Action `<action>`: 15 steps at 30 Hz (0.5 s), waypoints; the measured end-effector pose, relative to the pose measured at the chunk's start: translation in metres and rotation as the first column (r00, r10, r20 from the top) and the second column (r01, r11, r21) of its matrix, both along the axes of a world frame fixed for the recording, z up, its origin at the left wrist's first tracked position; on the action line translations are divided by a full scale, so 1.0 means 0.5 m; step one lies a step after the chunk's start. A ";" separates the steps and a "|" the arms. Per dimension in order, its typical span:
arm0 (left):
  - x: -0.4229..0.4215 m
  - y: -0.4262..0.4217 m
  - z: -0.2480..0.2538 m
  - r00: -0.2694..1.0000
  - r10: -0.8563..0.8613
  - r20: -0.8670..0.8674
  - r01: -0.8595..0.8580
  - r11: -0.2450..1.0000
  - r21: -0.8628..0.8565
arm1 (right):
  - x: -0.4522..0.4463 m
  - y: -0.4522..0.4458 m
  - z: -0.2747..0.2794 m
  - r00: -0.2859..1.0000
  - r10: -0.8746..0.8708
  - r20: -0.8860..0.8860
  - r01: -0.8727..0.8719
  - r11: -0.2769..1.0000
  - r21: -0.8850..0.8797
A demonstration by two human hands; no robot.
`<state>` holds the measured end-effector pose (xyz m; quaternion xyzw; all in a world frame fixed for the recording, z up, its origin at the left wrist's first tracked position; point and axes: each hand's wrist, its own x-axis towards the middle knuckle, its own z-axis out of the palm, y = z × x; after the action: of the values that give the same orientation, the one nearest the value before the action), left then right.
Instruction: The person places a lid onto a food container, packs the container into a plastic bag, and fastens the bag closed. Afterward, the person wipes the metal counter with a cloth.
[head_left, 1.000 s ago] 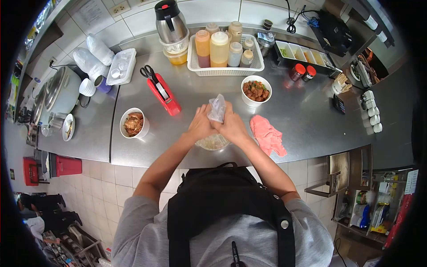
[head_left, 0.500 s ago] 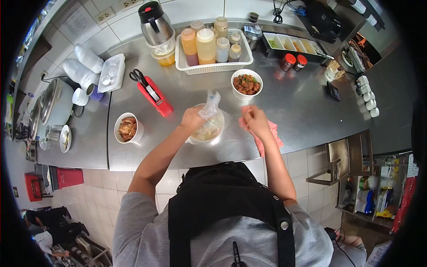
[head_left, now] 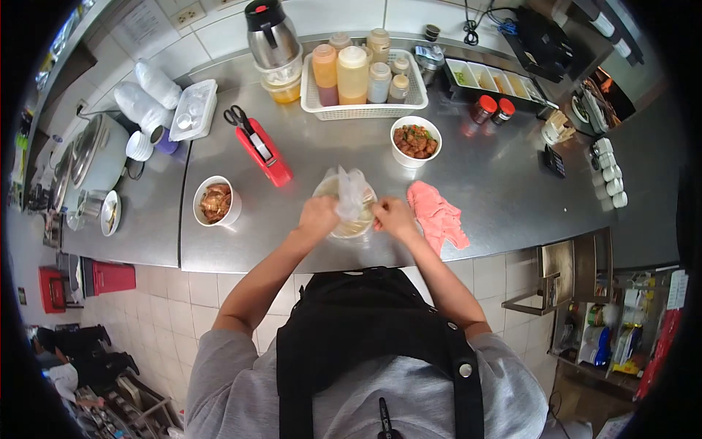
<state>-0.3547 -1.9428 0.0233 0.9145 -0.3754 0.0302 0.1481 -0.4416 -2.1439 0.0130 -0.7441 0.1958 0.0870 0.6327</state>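
Note:
A round, pale bowl (head_left: pixel 352 230) stands near the counter's front edge, with a clear plastic bag (head_left: pixel 352 192) bunched up over it. What lies inside is blurred by the plastic. My left hand (head_left: pixel 319 217) is closed on the bag at the bowl's left side. On the opposite side, my right hand (head_left: pixel 395 218) pinches at the bag by the rim, fingertips partly hidden. A crumpled pink cloth (head_left: pixel 437 214) lies just right of that hand. Beyond it stands a white bowl of browned meat pieces with green bits (head_left: pixel 415 142). Another white tub of meat (head_left: pixel 216 203) is to the left.
A red tape dispenser (head_left: pixel 265 155) holding scissors (head_left: pixel 238 117) lies behind my left hand. At the back are a basket of sauce bottles (head_left: pixel 365 111), a steel flask (head_left: pixel 271 33) and a topping tray (head_left: pixel 491 78). Two red-lidded jars (head_left: pixel 494 108) stand at right.
My right hand has come left from beside the cloth to the bowl's right rim, uncovering the cloth. My left hand stays at the bag. The whole view has shifted slightly.

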 end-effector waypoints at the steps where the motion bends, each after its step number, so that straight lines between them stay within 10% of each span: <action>1: -0.021 0.011 0.006 0.991 -0.132 -0.009 0.132 0.991 -0.021 | 0.020 -0.016 0.008 0.997 0.068 0.036 -0.057 0.969 -0.241; 2: -0.039 0.018 0.011 0.965 -0.262 -0.015 0.261 0.964 -0.042 | 0.045 -0.024 0.012 0.988 0.141 0.059 -0.098 0.878 -0.468; 7: -0.082 -0.052 0.027 0.932 -0.340 -0.127 0.359 0.913 0.194 | 0.191 0.022 0.044 0.781 0.587 0.212 -0.421 0.746 -0.516; 9: -0.070 -0.085 0.031 0.871 -0.421 -0.253 0.490 0.778 0.394 | 0.230 0.090 0.075 0.429 0.899 0.085 -0.803 0.422 -0.421; 12: -0.016 -0.131 0.031 0.989 0.007 -0.147 0.084 0.790 0.607 | 0.234 0.186 0.100 0.141 0.985 0.102 -0.961 0.161 -0.224; 14: 0.009 -0.202 0.016 0.649 0.530 0.546 -0.652 0.018 0.758 | 0.199 0.208 0.172 0.165 0.971 0.175 -0.883 0.224 -0.413; 15: 0.026 -0.222 0.010 0.498 0.525 0.690 -0.677 -0.262 0.687 | 0.186 0.198 0.186 0.169 0.970 0.174 -0.883 0.228 -0.411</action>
<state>-0.3419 -2.0537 0.0282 0.8292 0.2000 -0.0842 -0.5150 -0.3485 -2.0449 0.1062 -0.7690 -0.4256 0.2817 0.3849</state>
